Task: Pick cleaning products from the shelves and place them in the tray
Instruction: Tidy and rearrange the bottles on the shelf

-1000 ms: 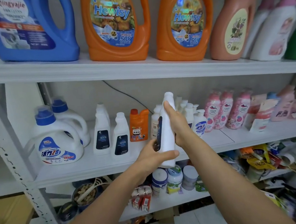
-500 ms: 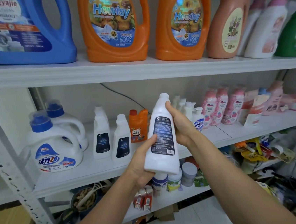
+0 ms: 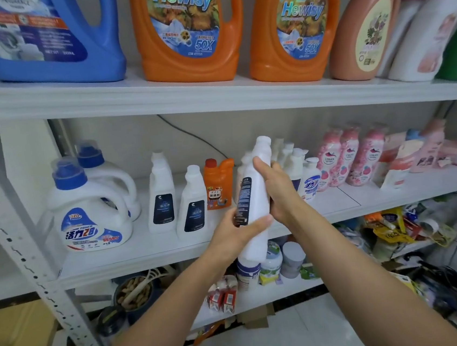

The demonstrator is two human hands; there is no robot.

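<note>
A tall white bottle (image 3: 255,198) with a dark label is held in front of the middle shelf (image 3: 151,254), tilted with its cap up and to the right. My left hand (image 3: 236,235) grips its lower half, thumb across the front. My right hand (image 3: 278,190) holds its upper half from the right side. The label now faces left, seen edge-on. Two matching white bottles (image 3: 162,194) stand on the shelf to the left. No tray is in view.
The top shelf carries a blue jug (image 3: 44,37), two orange Hewisy jugs (image 3: 187,30) and pastel bottles. White jugs with blue caps (image 3: 90,207), a small orange bottle (image 3: 218,185) and pink bottles (image 3: 352,157) stand on the middle shelf. Below are tubs, packets and clutter.
The bottle has been turned in both hands, so its dark label now faces left after facing me half a second ago. It stays in front of the middle shelf.
</note>
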